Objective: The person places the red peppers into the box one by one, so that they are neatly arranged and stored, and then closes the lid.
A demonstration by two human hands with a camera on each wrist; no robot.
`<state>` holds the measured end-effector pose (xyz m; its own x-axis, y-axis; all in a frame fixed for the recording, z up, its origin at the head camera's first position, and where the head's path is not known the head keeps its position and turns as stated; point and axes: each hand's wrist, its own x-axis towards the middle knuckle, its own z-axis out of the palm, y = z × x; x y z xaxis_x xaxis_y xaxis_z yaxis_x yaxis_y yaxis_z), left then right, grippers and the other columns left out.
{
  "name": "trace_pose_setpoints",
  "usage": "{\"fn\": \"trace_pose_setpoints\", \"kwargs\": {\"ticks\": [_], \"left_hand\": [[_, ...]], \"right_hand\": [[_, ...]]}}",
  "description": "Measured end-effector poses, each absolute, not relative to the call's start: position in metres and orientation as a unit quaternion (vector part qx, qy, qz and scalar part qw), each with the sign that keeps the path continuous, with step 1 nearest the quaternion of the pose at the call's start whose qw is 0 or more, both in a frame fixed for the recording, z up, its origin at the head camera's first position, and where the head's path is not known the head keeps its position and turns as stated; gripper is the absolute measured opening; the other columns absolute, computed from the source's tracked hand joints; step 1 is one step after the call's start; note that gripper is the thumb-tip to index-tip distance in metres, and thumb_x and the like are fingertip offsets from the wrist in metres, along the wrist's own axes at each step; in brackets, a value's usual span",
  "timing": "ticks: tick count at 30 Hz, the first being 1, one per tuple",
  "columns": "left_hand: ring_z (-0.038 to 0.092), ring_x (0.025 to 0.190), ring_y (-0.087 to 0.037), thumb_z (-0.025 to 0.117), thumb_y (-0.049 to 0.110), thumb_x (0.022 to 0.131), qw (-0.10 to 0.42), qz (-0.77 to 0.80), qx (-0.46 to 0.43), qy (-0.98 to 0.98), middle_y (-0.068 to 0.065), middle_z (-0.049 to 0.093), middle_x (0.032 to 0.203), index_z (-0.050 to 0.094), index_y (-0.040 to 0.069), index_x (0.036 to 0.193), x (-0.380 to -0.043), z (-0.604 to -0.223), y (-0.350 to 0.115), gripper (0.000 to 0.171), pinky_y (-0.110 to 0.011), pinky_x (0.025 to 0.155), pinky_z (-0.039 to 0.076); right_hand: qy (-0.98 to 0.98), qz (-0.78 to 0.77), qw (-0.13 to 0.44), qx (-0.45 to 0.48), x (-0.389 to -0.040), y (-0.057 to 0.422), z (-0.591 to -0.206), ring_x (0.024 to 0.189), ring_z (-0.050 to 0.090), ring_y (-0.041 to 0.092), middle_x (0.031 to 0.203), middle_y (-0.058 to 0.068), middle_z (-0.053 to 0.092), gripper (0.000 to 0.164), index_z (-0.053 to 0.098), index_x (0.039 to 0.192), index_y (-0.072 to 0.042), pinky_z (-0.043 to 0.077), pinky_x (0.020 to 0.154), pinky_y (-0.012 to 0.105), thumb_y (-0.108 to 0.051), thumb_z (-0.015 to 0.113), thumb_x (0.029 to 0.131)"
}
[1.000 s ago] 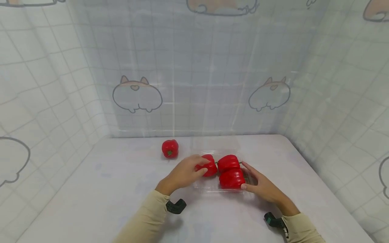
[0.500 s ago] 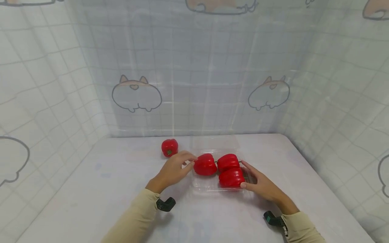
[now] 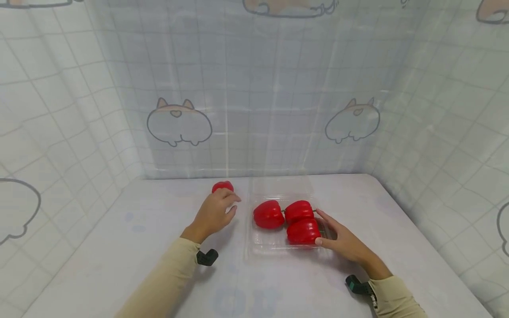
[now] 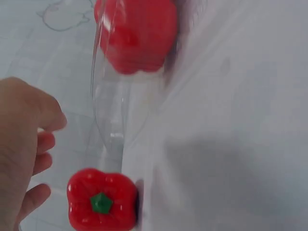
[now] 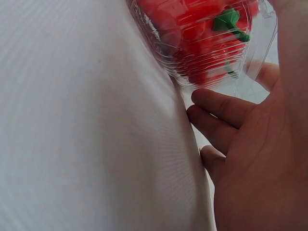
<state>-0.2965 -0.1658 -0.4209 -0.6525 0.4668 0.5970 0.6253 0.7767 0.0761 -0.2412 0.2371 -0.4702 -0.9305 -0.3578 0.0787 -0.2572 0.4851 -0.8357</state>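
In the head view my left hand (image 3: 214, 211) hovers over the table just in front of a lone red bell pepper (image 3: 222, 185), partly covering it. Its fingers are loosely bent and hold nothing; the left wrist view shows them apart from this pepper (image 4: 102, 199), green stem facing the camera. A clear plastic clamshell box (image 3: 266, 246) holds three red peppers: one at left (image 3: 268, 215), two stacked front to back at right (image 3: 299, 212). My right hand (image 3: 346, 243) rests at the box's right side, fingers extended, thumb by the front corner. Green stems show through its wall (image 5: 231, 53).
The box's clear lid (image 3: 282, 186) stands raised behind it, near the back wall curtain (image 3: 254, 132). A pale cloth-like cover lies over the table (image 3: 131, 247). Both wrists carry dark camera mounts (image 3: 207, 257).
My left hand has left the left pepper in the box, moving left and away from it to the lone pepper. The right hand stays at the box.
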Motion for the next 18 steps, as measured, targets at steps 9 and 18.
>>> {"fn": "trace_pose_setpoints", "kwargs": {"ticks": [9,18], "left_hand": [[0.051,0.117,-0.035,0.079,0.014,0.084,0.269,-0.14,-0.248,-0.92,-0.014,0.059,0.123,0.072,0.008,0.11,-0.317,-0.422,-0.181,0.027,-0.056,0.093,0.049],[0.04,0.129,-0.043,0.08,0.015,0.083,0.186,-0.163,-0.205,-0.947,-0.024,0.043,0.144,0.064,0.011,0.13,-0.329,-0.42,-0.189,0.05,-0.061,0.094,0.05]], "right_hand": [[0.858,-0.477,0.045,-0.187,-0.243,0.239,-0.474,0.145,0.029,0.043,0.156,0.017,0.038,0.091,0.025,0.16,-0.025,0.04,0.106,0.06,-0.04,0.075,0.086],[0.859,-0.477,0.05,-0.178,-0.242,0.238,-0.473,0.145,0.029,0.043,0.156,0.017,0.037,0.093,0.025,0.16,-0.024,0.04,0.106,0.06,-0.042,0.076,0.085]]}}
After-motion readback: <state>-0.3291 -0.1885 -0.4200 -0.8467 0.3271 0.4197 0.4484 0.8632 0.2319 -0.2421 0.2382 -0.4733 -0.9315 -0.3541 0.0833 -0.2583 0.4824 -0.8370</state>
